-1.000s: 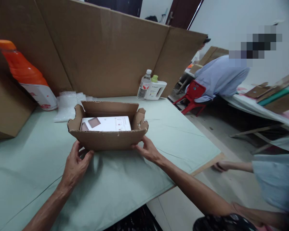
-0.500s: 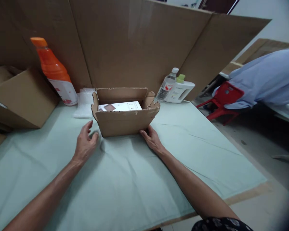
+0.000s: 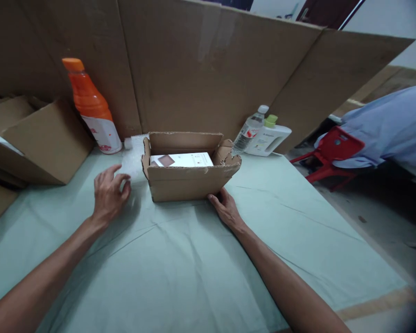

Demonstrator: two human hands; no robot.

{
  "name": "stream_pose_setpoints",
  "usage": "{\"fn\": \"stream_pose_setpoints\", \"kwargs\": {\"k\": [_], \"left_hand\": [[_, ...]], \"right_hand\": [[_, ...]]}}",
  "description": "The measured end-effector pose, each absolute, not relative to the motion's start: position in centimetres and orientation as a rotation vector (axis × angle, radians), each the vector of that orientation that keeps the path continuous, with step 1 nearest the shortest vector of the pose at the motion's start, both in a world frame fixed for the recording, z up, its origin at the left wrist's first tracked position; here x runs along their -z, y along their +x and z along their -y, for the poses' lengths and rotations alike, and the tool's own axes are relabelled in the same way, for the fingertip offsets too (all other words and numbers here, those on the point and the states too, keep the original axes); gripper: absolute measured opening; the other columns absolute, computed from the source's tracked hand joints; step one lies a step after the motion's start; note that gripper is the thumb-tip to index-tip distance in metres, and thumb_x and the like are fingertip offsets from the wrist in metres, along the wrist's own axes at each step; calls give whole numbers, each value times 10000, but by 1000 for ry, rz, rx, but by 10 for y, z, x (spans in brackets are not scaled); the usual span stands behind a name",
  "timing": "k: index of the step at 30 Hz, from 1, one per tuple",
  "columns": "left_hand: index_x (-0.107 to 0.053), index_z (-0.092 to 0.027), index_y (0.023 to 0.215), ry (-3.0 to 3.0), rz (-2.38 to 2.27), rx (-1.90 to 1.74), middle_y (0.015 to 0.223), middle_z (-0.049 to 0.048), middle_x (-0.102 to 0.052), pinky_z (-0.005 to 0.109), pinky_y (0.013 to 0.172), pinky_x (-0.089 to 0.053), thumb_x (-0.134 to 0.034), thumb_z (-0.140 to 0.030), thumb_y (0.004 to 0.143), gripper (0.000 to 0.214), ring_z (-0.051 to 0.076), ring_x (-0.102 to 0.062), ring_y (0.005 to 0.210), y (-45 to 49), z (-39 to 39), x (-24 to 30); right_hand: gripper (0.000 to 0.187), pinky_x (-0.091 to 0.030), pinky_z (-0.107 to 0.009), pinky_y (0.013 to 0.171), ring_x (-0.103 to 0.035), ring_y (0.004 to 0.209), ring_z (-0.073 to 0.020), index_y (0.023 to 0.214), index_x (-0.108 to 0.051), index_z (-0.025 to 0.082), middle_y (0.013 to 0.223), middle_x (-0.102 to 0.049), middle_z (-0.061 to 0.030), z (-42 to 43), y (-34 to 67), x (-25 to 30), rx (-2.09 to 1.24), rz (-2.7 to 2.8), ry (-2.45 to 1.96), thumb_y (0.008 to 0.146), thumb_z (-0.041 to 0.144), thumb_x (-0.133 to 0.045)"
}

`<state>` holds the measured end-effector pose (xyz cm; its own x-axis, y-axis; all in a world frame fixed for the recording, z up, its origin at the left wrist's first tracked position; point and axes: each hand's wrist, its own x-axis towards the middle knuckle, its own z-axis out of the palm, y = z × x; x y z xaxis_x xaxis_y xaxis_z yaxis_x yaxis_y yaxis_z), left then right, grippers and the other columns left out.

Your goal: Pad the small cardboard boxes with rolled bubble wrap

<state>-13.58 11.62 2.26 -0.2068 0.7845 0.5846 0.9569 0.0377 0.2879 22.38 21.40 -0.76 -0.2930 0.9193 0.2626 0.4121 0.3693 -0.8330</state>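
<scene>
Your left hand (image 3: 109,192) has drifted farther left of the carton (image 3: 185,185) than half a second ago; it's open, nothing in it, near the bubble wrap (image 3: 133,159). Your right hand (image 3: 228,208) is still at the carton's near right corner, can't tell if it's gripping. Count: one carton mid-table, one white box (image 3: 185,160) inside, one orange bottle (image 3: 94,111) far left, one clear bottle (image 3: 248,132) and one white jug (image 3: 261,142) far right.
</scene>
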Motion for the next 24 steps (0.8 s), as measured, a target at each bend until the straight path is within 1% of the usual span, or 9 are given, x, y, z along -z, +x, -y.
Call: {"fn": "stream_pose_setpoints", "kwargs": {"k": [4, 7, 9, 12, 15, 18, 20, 22, 24], "left_hand": [[-642, -179, 1016, -2082, 1696, 902, 1288, 172, -670, 526, 1050, -464, -584, -119, 908, 136, 315, -639, 1186, -98, -9, -16], [-619, -176, 1039, -2277, 1643, 872, 1229, 153, -695, 511, 1082, -452, -593, -45, 893, 198, 270, -657, 1146, -65, 50, -9], [-611, -172, 1054, -2348, 1648, 882, 1187, 133, -714, 503, 1096, -445, -583, -22, 900, 217, 246, -668, 1118, -47, 71, -4], [-612, -180, 1080, -2405, 1656, 896, 1176, 110, -724, 489, 1073, -469, -579, -39, 919, 217, 246, -659, 1148, -28, 80, -2], [-618, -203, 1127, -2496, 1646, 926, 1214, 97, -715, 473, 1051, -497, -597, -116, 942, 206, 242, -654, 1160, -23, 80, -11], [-628, -213, 1159, -2429, 1674, 1022, 1244, 106, -703, 462, 1028, -518, -608, -186, 954, 208, 237, -661, 1141, -36, 82, -23], [-649, -211, 1148, -2309, 1779, 1053, 1233, 114, -707, 456, 985, -539, -599, -227, 966, 190, 249, -667, 1133, -50, 83, -24], [-673, -204, 1120, -2226, 1911, 1071, 1198, 113, -722, 437, 928, -564, -581, -275, 977, 184, 253, -683, 1103, -60, 82, -19], [-693, -201, 1084, -2209, 1988, 1090, 1157, 105, -741, 428, 897, -576, -570, -315, 979, 197, 252, -701, 1067, -64, 79, -10]], "right_hand": [[421, -514, -381, 796, -585, 836, -235, 1090, -643, 160, 923, -688, -65, -214, 221, 7, -824, 1876, -1168, 871, 515, -583], [434, -526, -403, 835, -593, 871, -246, 1117, -641, 162, 954, -695, -75, -214, 216, 10, -804, 1882, -1129, 867, 509, -570], [439, -532, -417, 866, -600, 896, -251, 1131, -638, 157, 982, -701, -85, -215, 212, 13, -796, 1887, -1108, 868, 499, -561], [418, -538, -431, 909, -620, 926, -250, 1137, -637, 155, 1015, -713, -91, -215, 210, 12, -832, 1900, -1090, 857, 453, -553], [461, -544, -454, 949, -655, 1000, -258, 1221, -627, 137, 1137, -721, -123, -208, 221, 1, -895, 1895, -1182, 817, 353, -571], [471, -529, -480, 994, -657, 1120, -284, 1270, -639, 136, 1269, -692, -162, -187, 238, -16, -740, 1869, -1307, 834, 305, -582], [396, -536, -459, 977, -663, 1124, -271, 1242, -670, 170, 1262, -701, -138, -166, 239, -26, -644, 1940, -1239, 882, 295, -564], [319, -536, -424, 970, -670, 1108, -241, 1200, -694, 198, 1222, -719, -102, -144, 224, -32, -665, 2113, -1064, 923, 272, -553], [274, -498, -419, 1028, -650, 1154, -228, 1183, -702, 198, 1245, -712, -95, -125, 193, -34, -704, 2325, -892, 942, 252, -581]]}}
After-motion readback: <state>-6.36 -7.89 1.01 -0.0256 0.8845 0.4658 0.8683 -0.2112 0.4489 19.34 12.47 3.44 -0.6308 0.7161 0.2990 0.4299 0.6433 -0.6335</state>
